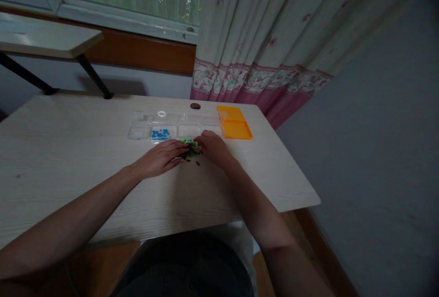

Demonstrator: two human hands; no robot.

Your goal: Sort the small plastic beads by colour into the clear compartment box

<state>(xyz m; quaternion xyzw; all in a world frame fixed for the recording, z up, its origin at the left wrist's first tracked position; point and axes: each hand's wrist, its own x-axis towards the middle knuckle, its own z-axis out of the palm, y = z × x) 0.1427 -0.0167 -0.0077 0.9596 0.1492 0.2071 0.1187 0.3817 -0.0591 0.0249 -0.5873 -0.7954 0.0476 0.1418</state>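
Note:
A small heap of green and dark beads (190, 148) lies on the pale wooden table (68, 160). My left hand (161, 159) rests flat on the table, its fingers stretched towards the left side of the heap. From the right, my right hand (213, 146) curls over the heap's edge, fingertips hidden among the beads. Just behind the hands sits a clear compartment box (174, 125); one cell holds blue beads (160, 134).
An orange lid or tray (236, 129) lies at the right end of the clear box. A small dark round object (195, 105) sits near the table's back edge. Behind are a window, a patterned curtain (260, 36) and a second small table (44, 39) at left.

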